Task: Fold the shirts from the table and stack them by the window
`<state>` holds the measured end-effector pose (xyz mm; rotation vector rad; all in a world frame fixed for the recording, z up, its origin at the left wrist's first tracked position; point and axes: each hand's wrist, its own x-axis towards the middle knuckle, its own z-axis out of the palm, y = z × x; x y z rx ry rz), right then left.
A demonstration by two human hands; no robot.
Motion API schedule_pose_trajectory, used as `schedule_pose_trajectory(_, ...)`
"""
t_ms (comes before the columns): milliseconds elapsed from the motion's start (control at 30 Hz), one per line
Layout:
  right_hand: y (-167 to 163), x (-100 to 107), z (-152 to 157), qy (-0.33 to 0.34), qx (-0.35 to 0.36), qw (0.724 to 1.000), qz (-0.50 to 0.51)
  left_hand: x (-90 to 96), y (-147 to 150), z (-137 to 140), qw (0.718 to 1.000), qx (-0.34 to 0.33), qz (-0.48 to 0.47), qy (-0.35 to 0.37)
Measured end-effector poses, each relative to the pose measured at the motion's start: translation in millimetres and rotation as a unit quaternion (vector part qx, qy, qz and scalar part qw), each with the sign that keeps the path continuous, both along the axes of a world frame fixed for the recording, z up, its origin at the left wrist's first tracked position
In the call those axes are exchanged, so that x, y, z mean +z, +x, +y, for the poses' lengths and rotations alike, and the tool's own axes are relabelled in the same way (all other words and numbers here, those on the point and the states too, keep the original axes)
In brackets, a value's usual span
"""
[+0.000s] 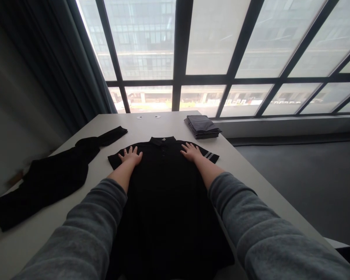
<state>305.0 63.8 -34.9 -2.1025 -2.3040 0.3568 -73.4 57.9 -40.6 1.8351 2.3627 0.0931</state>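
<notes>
A black short-sleeved polo shirt [166, 202] lies spread front side up, its collar pointing toward the window. My left hand [130, 155] rests on it near the left shoulder, fingers spread and flat. Flat on the opposite shoulder lies my right hand [191, 152], its fingers also apart, beside a sleeve with two light stripes. Neither hand grips the cloth. The shirt's lower edge reaches the bottom of the view, between my grey-sleeved forearms.
The shirt is on a white table [259, 202]. A stack of folded dark grey garments [202, 126] sits at the back right. Along the left side lies another black garment [58, 171]. Large windows stand behind the table, with a dark curtain [67, 58] at the left.
</notes>
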Motion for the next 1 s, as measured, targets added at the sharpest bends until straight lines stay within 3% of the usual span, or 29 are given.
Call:
schedule_pose_trajectory(367, 1.3, -8.5, 41.4, 0.014, 0.009, 1.000, 0.010, -1.3, -10.0, 32.4, 1.000, 0.015, -0.001, -0.008)
schedule_pose_trajectory(633, 26.5, -10.1, 30.5, 0.139, -0.009, 0.988, 0.071, 5.3, -27.0, 28.0, 1.000, 0.011, -0.003, -0.021)
schedule_pose_trajectory(833, 63.5, -12.5, 21.5, 0.136, -0.009, 0.990, 0.038, 8.1, -51.9, 24.2, 1.000, -0.001, -0.003, -0.027)
schedule_pose_trajectory(1000, 65.3, -18.9, 28.7, 0.105, -0.002, 0.994, 0.013, 7.8, -54.5, 26.0, 0.999, 0.005, -0.001, -0.047)
